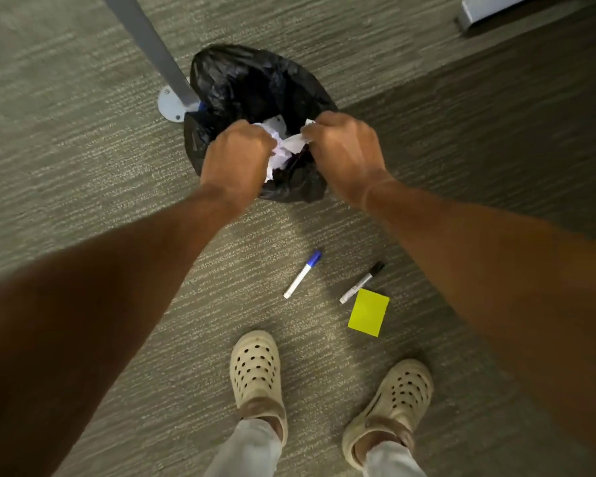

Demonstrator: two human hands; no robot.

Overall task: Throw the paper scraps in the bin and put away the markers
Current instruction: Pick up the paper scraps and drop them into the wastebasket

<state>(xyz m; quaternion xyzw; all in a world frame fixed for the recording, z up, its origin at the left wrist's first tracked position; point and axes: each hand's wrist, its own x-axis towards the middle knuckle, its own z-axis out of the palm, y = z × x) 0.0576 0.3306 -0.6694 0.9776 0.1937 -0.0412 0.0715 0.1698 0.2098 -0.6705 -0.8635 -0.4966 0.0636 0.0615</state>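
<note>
A bin lined with a black bag (252, 84) stands on the carpet ahead of me. Both my hands are over its mouth. My left hand (236, 160) is closed around crumpled white paper scraps (283, 149), and my right hand (344, 151) pinches the other end of the same paper. More white paper shows inside the bag. On the carpet nearer me lie a blue-capped marker (302, 274) and a black-capped marker (362, 282), both slanted. A yellow sticky note (369, 312) lies against the black marker's lower end.
A grey desk leg (152, 46) with a round foot plate (171, 105) touches the bin's left side. Another grey furniture foot (489, 10) lies at the top right. My feet in cream clogs (255, 368) stand just behind the markers.
</note>
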